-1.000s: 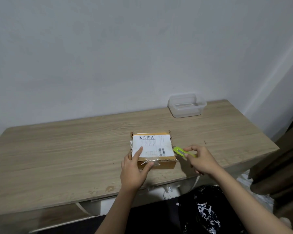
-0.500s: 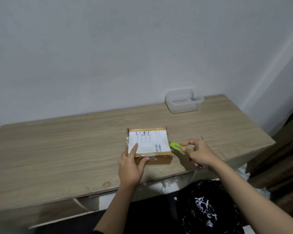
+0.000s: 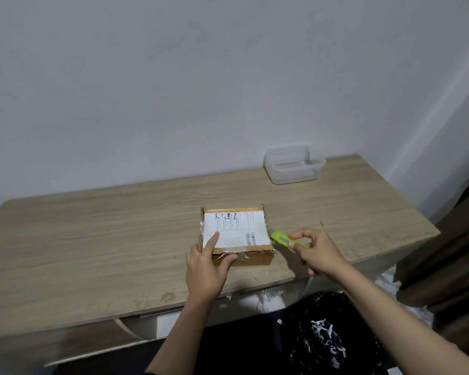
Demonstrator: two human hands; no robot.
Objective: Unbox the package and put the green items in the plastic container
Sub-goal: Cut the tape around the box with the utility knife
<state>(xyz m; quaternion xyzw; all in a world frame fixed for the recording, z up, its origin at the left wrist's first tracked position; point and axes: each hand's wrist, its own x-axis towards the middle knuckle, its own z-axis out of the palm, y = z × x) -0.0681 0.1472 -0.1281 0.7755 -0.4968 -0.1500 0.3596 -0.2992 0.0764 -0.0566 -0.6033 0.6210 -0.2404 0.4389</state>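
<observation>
Your left hand (image 3: 205,269) rests on the near left corner of the cardboard package (image 3: 237,236), just below the middle of the frame: the index finger lies flat on the white shipping label (image 3: 236,228) and the thumb presses against the taped front face, so the hand is partly spread and braces the box rather than lifting it. The package sits flat on the wooden table (image 3: 92,239), its flaps closed under tape. Your right hand (image 3: 318,253), right of center, is closed around a lime-green utility knife (image 3: 280,238), pinched between thumb and fingers, and the knife's front end sits against the box's right edge near the top corner. You cannot tell from this view whether a blade is extended. The clear plastic container (image 3: 294,165) stands open in the upper right part of the table, near the wall (image 3: 201,77) and well apart from the package. At the lower right, below the table edge, lies black fabric with a white pattern (image 3: 325,336).
</observation>
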